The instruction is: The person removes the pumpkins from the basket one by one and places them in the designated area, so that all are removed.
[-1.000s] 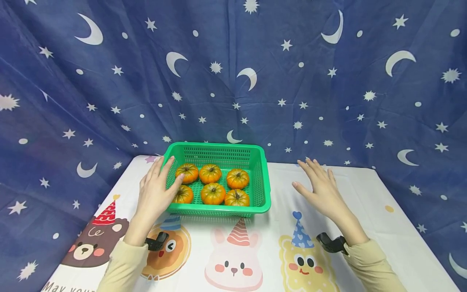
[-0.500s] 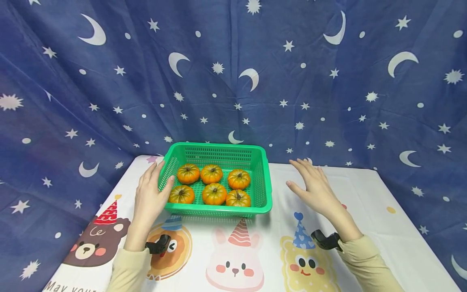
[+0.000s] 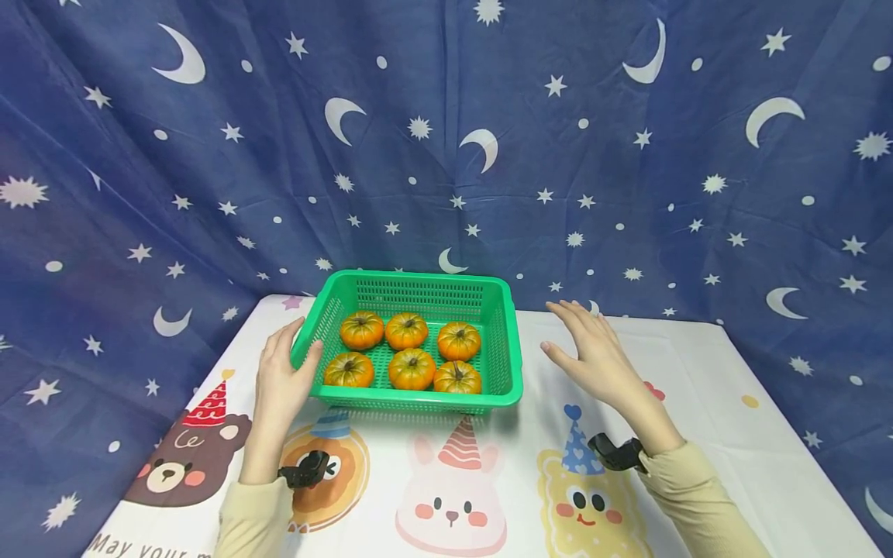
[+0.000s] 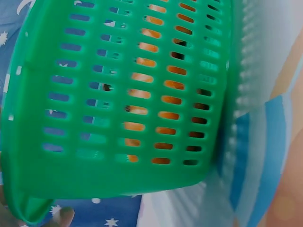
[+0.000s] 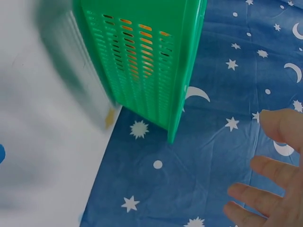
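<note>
A green plastic basket with slotted walls stands on the table in the head view. Several small orange pumpkins with brownish stems lie inside it in two rows. My left hand is at the basket's left side, its thumb and fingers relaxed and right at the rim. The left wrist view is filled by the basket's side wall, with fingertips showing just below the rim's corner. Off the basket's right side, my right hand hovers with fingers spread and holds nothing; the right wrist view shows a gap between them.
The white tablecloth carries printed cartoon animals, among them a rabbit and a bear. A blue curtain with moons and stars hangs close behind the basket. Black straps sit on both wrists.
My left hand has drawn back leftward from over the basket to its left rim, uncovering the left pumpkins. My right hand has come left, nearer the basket.
</note>
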The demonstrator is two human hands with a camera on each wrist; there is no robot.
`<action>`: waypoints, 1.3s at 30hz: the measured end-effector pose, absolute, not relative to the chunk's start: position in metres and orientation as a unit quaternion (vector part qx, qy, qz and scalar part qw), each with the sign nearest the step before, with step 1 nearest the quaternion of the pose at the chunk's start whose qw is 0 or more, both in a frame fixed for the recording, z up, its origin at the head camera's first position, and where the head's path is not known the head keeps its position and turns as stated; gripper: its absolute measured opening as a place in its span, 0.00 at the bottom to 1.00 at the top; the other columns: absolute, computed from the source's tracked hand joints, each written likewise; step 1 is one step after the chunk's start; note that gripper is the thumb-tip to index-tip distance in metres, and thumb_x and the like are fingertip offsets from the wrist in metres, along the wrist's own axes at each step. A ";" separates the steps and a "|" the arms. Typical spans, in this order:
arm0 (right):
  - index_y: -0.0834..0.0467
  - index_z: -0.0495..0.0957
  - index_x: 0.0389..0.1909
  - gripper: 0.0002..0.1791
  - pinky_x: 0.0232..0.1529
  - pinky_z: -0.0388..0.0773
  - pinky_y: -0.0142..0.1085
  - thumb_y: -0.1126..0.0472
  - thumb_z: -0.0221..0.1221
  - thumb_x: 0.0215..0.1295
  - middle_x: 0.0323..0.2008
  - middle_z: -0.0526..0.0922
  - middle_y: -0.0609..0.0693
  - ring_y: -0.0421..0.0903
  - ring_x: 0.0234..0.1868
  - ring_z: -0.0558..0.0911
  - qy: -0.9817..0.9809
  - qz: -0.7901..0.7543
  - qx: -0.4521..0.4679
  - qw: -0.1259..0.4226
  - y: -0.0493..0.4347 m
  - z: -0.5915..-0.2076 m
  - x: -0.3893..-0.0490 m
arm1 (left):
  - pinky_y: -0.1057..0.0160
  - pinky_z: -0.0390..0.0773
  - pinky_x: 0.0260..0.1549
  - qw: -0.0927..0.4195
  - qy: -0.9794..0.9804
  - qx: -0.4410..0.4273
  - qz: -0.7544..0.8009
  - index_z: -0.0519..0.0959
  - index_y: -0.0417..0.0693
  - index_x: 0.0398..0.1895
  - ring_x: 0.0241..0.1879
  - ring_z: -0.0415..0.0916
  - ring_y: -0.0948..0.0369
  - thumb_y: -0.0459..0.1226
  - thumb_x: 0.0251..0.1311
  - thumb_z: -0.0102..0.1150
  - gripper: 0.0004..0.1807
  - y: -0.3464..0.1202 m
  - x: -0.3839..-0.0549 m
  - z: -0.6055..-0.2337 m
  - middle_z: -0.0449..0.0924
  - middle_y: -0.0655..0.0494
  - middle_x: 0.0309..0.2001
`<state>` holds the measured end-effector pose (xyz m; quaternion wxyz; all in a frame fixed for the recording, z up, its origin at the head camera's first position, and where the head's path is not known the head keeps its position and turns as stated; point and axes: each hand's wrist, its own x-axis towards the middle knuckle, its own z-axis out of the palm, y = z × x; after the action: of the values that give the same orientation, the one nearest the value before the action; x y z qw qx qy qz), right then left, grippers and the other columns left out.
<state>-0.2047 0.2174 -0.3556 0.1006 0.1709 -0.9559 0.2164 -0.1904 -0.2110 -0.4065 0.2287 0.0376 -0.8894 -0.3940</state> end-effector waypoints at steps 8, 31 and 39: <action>0.55 0.59 0.71 0.34 0.70 0.44 0.62 0.50 0.55 0.66 0.71 0.61 0.62 0.61 0.74 0.55 -0.954 0.218 0.183 0.095 0.207 -0.354 -0.209 | 0.39 0.57 0.64 0.201 -0.881 0.053 -0.426 0.66 0.44 0.68 0.67 0.60 0.40 0.41 0.66 0.53 0.28 -0.216 -0.194 -0.415 0.63 0.36 0.66; 0.55 0.62 0.70 0.33 0.68 0.55 0.60 0.51 0.57 0.66 0.70 0.64 0.60 0.61 0.71 0.62 -0.949 0.207 0.232 0.054 0.175 -0.336 -0.240 | 0.40 0.62 0.61 0.124 -0.859 0.097 -0.487 0.63 0.51 0.71 0.63 0.63 0.41 0.35 0.66 0.45 0.28 -0.227 -0.205 -0.431 0.60 0.39 0.70; 0.56 0.62 0.70 0.33 0.65 0.61 0.60 0.52 0.57 0.66 0.69 0.65 0.61 0.62 0.68 0.65 -0.945 0.210 0.251 0.027 0.168 -0.335 -0.251 | 0.54 0.68 0.47 0.107 -0.845 0.113 -0.511 0.63 0.55 0.71 0.59 0.68 0.45 0.34 0.65 0.43 0.29 -0.229 -0.203 -0.427 0.65 0.39 0.68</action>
<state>-0.2510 0.1679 -0.3352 0.0271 0.2506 -0.9446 0.2103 -0.2025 -0.2295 -0.4265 0.1070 0.1135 -0.8453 -0.5111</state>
